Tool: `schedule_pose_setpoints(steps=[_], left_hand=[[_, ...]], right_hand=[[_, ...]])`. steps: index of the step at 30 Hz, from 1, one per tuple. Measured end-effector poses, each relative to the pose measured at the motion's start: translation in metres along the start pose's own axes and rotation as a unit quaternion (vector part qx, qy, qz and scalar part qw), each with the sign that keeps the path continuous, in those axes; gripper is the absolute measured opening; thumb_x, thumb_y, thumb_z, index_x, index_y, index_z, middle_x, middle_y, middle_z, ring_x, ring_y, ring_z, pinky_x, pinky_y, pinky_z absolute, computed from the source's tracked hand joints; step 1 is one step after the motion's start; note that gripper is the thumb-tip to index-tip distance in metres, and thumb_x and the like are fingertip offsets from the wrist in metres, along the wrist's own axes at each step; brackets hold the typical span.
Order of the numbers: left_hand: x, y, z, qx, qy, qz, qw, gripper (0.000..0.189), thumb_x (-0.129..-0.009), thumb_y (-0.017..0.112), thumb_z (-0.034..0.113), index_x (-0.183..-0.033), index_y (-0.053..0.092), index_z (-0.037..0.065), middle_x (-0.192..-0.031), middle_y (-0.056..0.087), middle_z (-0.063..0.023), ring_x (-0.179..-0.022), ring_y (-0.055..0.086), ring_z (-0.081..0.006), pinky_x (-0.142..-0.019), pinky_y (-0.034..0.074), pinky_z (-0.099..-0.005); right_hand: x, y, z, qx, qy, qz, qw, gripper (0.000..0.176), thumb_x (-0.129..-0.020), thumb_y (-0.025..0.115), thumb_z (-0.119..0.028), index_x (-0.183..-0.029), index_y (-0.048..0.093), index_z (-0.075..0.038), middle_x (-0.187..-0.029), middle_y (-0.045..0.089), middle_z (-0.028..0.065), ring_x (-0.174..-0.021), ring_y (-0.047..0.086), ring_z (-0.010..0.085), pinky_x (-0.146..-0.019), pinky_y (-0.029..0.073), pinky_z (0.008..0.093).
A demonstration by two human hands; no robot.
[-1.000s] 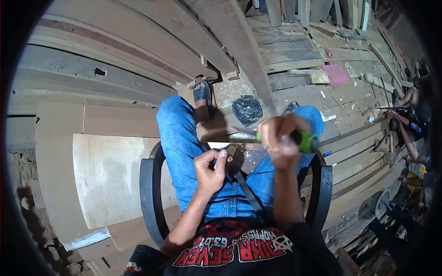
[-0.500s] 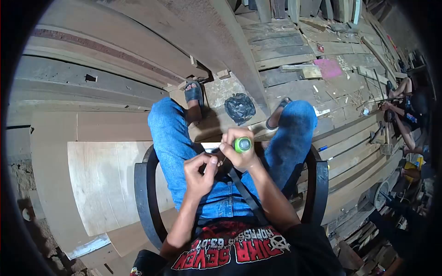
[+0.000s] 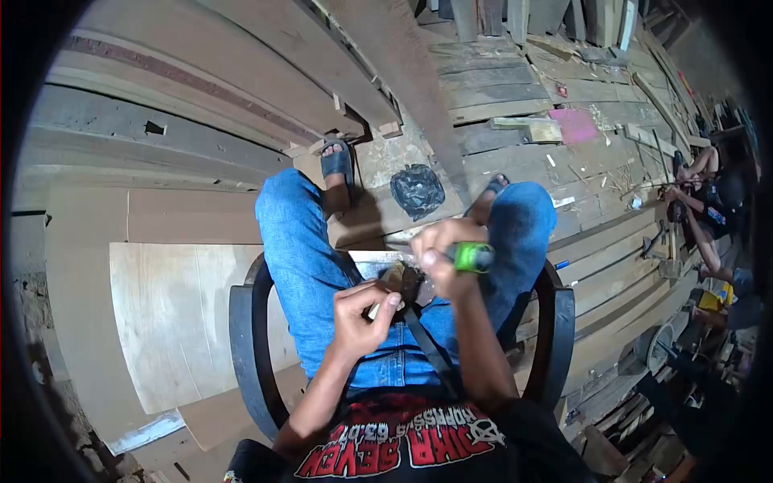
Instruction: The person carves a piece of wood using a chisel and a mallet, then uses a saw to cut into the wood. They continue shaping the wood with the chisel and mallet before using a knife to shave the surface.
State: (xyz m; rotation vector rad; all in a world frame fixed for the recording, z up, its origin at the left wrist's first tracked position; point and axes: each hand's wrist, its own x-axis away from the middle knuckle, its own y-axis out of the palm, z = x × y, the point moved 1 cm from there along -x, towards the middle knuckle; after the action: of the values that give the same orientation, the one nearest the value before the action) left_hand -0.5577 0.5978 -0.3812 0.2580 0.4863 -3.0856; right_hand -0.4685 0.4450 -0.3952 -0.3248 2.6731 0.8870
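Note:
My right hand (image 3: 443, 253) is wrapped round a green-handled tool (image 3: 471, 257) with a dark grey butt end, held above my lap; the tool's working end is hidden. To its left, the fingers of my left hand (image 3: 362, 318) are pinched on a small pale piece (image 3: 375, 311). Just beyond those fingertips, between my hands, a brown piece (image 3: 400, 278) shows over my lap. What it is, I cannot tell. A dark strap (image 3: 427, 342) runs down across my jeans (image 3: 294, 221).
A black plastic bag (image 3: 417, 191) lies on the floor between my sandalled feet. Chair arms (image 3: 248, 346) flank me. Large boards (image 3: 201, 105) stand at the left, and planks (image 3: 620, 274) lie at the right. Another person (image 3: 713, 197) sits at the far right.
My right hand has moved right with the green-handled tool, which has tilted sideways and blurred. My left hand has shifted slightly right, and the brown piece shows more clearly.

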Motion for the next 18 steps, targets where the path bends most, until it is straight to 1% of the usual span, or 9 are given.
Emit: schedule_pose_setpoints(steps=[1, 3, 5, 7, 9, 11, 14, 17, 18], left_hand=[[0.008, -0.002, -0.003, 0.002, -0.009, 0.008, 1.000, 0.021, -0.093, 0.066, 0.000, -0.073, 0.062, -0.004, -0.072, 0.070, -0.0119, -0.066, 0.067, -0.0193, -0.064, 0.052, -0.0326], [0.015, -0.005, -0.003, 0.000, -0.019, 0.018, 1.000, 0.018, -0.091, 0.067, -0.001, -0.074, 0.065, -0.004, -0.073, 0.070, -0.0124, -0.066, 0.067, -0.0202, -0.064, 0.052, -0.0327], [0.008, -0.001, 0.004, -0.001, -0.009, 0.015, 1.000, 0.012, -0.088, 0.070, -0.003, -0.076, 0.069, -0.004, -0.074, 0.071, -0.0131, -0.066, 0.069, -0.0217, -0.065, 0.053, -0.0326], [0.013, -0.008, 0.003, 0.008, -0.055, 0.012, 0.998, 0.011, -0.088, 0.070, -0.003, -0.077, 0.070, -0.004, -0.074, 0.071, -0.0132, -0.066, 0.068, -0.0213, -0.065, 0.052, -0.0311], [0.026, -0.011, -0.006, 0.031, -0.050, 0.040, 0.997, 0.013, -0.088, 0.070, -0.003, -0.076, 0.070, -0.004, -0.073, 0.071, -0.0127, -0.066, 0.068, -0.0206, -0.064, 0.052, -0.0315], [0.025, -0.006, -0.001, -0.009, -0.034, 0.034, 0.999, 0.014, -0.089, 0.070, -0.002, -0.075, 0.069, -0.005, -0.073, 0.071, -0.0128, -0.065, 0.067, -0.0204, -0.064, 0.052, -0.0320], [0.015, -0.003, 0.005, 0.014, -0.032, 0.043, 0.998, 0.016, -0.090, 0.070, -0.001, -0.075, 0.068, -0.005, -0.073, 0.071, -0.0128, -0.067, 0.068, -0.0203, -0.065, 0.053, -0.0328], [0.017, -0.003, 0.008, -0.020, -0.038, 0.017, 0.999, 0.017, -0.091, 0.069, -0.001, -0.073, 0.068, -0.004, -0.074, 0.072, -0.0118, -0.067, 0.069, -0.0201, -0.065, 0.053, -0.0326], [0.015, -0.003, 0.005, -0.017, -0.041, 0.019, 0.999, 0.017, -0.091, 0.068, -0.002, -0.073, 0.067, -0.004, -0.074, 0.072, -0.0115, -0.067, 0.069, -0.0198, -0.064, 0.052, -0.0325]], right_hand=[[-0.009, 0.006, -0.029, -0.062, -0.017, -0.032, 0.997, 0.030, -0.082, 0.067, 0.000, -0.065, 0.043, -0.004, -0.058, 0.046, 0.0028, -0.050, 0.042, 0.0111, -0.048, 0.035, 0.0298], [0.008, -0.001, -0.011, -0.078, -0.006, -0.030, 0.996, 0.030, -0.081, 0.067, -0.001, -0.064, 0.043, -0.004, -0.058, 0.049, 0.0038, -0.049, 0.045, 0.0126, -0.049, 0.037, 0.0300], [0.021, 0.013, 0.025, 0.009, 0.067, -0.034, 0.997, 0.030, -0.081, 0.067, -0.002, -0.063, 0.044, -0.005, -0.058, 0.051, 0.0061, -0.050, 0.049, 0.0142, -0.049, 0.039, 0.0307], [0.017, 0.004, 0.021, 0.103, 0.014, -0.069, 0.992, 0.031, -0.081, 0.069, -0.004, -0.062, 0.044, -0.006, -0.055, 0.049, 0.0059, -0.048, 0.049, 0.0147, -0.048, 0.038, 0.0301], [-0.001, 0.001, -0.016, -0.026, -0.059, -0.065, 0.996, 0.031, -0.082, 0.069, -0.005, -0.062, 0.045, -0.006, -0.056, 0.051, 0.0046, -0.046, 0.047, 0.0128, -0.046, 0.036, 0.0280], [0.016, -0.004, -0.006, -0.077, -0.001, -0.052, 0.996, 0.029, -0.082, 0.068, -0.003, -0.063, 0.045, -0.005, -0.057, 0.053, 0.0039, -0.047, 0.049, 0.0117, -0.046, 0.036, 0.0277], [0.034, -0.001, 0.031, 0.090, 0.045, -0.106, 0.989, 0.028, -0.079, 0.068, 0.000, -0.063, 0.044, -0.004, -0.057, 0.051, 0.0032, -0.049, 0.049, 0.0118, -0.048, 0.039, 0.0301], [0.012, -0.002, 0.001, -0.021, 0.008, -0.004, 1.000, 0.030, -0.079, 0.068, -0.002, -0.062, 0.044, -0.003, -0.056, 0.050, 0.0036, -0.049, 0.048, 0.0118, -0.048, 0.039, 0.0299], [0.001, 0.000, -0.023, -0.063, -0.021, -0.043, 0.997, 0.030, -0.080, 0.068, -0.002, -0.062, 0.043, -0.003, -0.056, 0.052, 0.0031, -0.051, 0.050, 0.0116, -0.049, 0.039, 0.0295]])
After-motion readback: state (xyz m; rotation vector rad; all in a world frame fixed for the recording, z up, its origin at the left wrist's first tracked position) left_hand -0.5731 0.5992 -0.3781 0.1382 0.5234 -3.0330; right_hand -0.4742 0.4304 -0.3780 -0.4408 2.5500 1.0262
